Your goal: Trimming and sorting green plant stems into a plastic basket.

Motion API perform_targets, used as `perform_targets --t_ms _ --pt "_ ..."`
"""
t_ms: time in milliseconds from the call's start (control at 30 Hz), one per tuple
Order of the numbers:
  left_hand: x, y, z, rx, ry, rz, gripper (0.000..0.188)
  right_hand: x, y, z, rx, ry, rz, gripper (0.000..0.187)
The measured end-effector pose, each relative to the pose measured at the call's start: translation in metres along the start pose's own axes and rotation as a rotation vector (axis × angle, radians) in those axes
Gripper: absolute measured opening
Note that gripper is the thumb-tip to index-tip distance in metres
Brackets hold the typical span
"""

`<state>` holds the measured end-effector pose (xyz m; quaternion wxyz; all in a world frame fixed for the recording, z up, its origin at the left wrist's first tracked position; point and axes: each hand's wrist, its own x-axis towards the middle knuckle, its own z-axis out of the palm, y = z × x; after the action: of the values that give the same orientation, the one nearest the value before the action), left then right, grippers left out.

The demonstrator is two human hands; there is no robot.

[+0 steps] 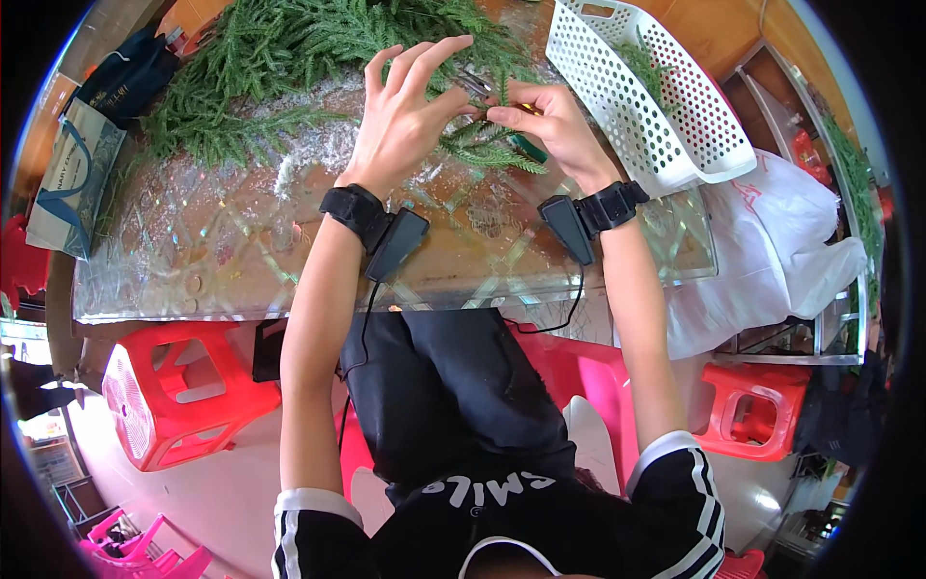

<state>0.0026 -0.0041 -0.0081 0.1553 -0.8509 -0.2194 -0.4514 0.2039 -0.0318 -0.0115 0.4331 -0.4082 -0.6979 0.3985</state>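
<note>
By the right grip point(564, 130), a small tool point(530, 109) appeared to be clasped between thumb and forefinger, its metal tip point(474, 84) pointed toward the other hand; part of it was covered by the fingers, so its kind could not be told. By the left grip point(400, 121), the stem of a sprig point(494, 154) was met at the thumb, while other fingers were spread and raised; whether the stem was truly pinched there could not be made out.

The sprig was held up between the two hands, above the bench point(463, 241), its needles hanging below the fingers. The step in hand was judged to be close work on its stem with the tool. For the next move, a steady hold on the stem seemed to be called for, with the tip set exactly and the left fingertips placed clear of it.

Beyond the hands, a heap of greenery point(289, 48) was spread over the far left of the bench, with white flakes point(313, 150) scattered beside it. To the right, a few green pieces point(641, 72) were held in a white basket point(627, 125). Farther out, a white sack point(762, 251) was seen beside the bench's right edge, and a paper bag point(72, 179) was stood near the left.
</note>
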Motion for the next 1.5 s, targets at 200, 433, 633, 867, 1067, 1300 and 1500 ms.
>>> perform_targets --t_ms 200,433,633,867,1067,1300,1500 --pt "0.002 0.001 0.002 -0.016 0.018 0.036 0.013 -0.002 -0.005 -0.002 0.227 -0.059 0.084 0.023" --pt "0.000 0.002 0.002 -0.079 0.038 0.051 0.011 -0.009 -0.029 -0.002 0.302 -0.121 0.139 0.026" --pt "0.003 0.005 0.002 0.042 0.001 0.068 0.020 -0.003 -0.014 0.006 0.188 0.041 0.092 0.025" --pt "0.005 0.010 -0.002 0.054 0.003 0.112 0.041 -0.005 -0.012 0.005 0.081 0.081 0.000 0.026" --pt "0.002 0.007 -0.005 0.035 -0.053 0.105 0.048 -0.004 0.003 -0.009 -0.007 -0.018 0.017 0.019" --pt "0.002 0.006 -0.003 0.039 -0.050 0.104 0.044 -0.004 0.003 -0.011 -0.090 -0.023 0.044 0.023" --pt "0.003 0.009 -0.007 0.060 -0.038 0.113 0.041 -0.003 -0.003 -0.011 -0.373 -0.068 0.063 0.020"
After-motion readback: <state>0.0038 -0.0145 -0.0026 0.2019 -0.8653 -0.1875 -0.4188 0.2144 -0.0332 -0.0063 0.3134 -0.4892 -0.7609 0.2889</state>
